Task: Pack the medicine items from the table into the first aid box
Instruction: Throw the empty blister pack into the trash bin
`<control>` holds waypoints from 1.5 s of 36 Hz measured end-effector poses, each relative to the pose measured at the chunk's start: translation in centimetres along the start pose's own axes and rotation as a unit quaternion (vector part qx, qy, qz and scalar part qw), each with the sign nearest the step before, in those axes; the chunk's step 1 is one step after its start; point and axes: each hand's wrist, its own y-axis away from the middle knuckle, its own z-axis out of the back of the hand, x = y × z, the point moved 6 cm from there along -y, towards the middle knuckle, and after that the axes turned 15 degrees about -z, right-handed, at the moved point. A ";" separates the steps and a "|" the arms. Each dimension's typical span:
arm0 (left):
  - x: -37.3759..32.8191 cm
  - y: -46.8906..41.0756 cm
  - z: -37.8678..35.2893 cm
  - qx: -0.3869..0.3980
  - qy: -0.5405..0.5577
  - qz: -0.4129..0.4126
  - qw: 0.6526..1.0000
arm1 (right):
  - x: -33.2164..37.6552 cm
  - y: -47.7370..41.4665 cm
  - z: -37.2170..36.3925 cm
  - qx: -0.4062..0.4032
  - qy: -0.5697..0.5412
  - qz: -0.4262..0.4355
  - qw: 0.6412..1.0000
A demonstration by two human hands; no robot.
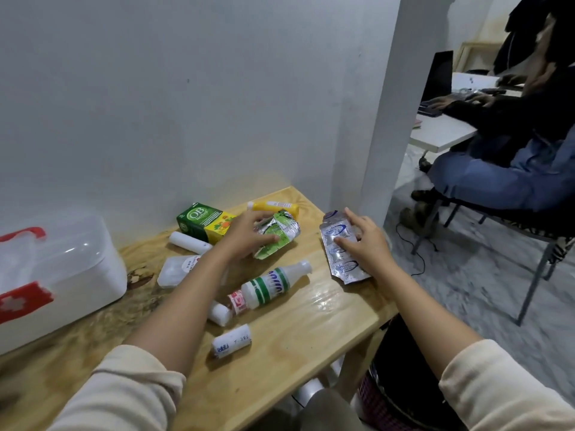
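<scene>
Wooden table clutter surrounds left hand gripping green sachet; right hand flat, released, on foil strip.

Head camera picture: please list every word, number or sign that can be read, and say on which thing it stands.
"OB herbal": green box.
White cross sign: red latch of the first aid box.
Digits on the small white roll: too blurred.
Print on the silver blister strip, the green foil packet and the white bottle: too blurred.
</scene>
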 end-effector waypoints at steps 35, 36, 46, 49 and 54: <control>-7.3 -1.3 -47.3 0.150 0.168 0.147 0.963 | -38.9 7.4 14.6 -0.093 -0.005 -0.377 0.922; -6.3 -0.7 -47.9 0.150 0.160 0.159 0.963 | -39.9 7.5 13.6 -0.081 -0.008 -0.385 0.919; 1.0 1.9 -52.9 0.209 0.127 0.234 0.941 | -46.9 6.8 7.7 -0.020 -0.031 -0.450 0.892; 1.4 1.8 -53.5 0.229 0.137 0.231 0.935 | -47.8 6.7 7.0 0.000 -0.046 -0.475 0.879; 1.4 1.3 -53.1 0.255 0.118 0.202 0.938 | -47.2 6.4 7.2 -0.003 -0.033 -0.482 0.876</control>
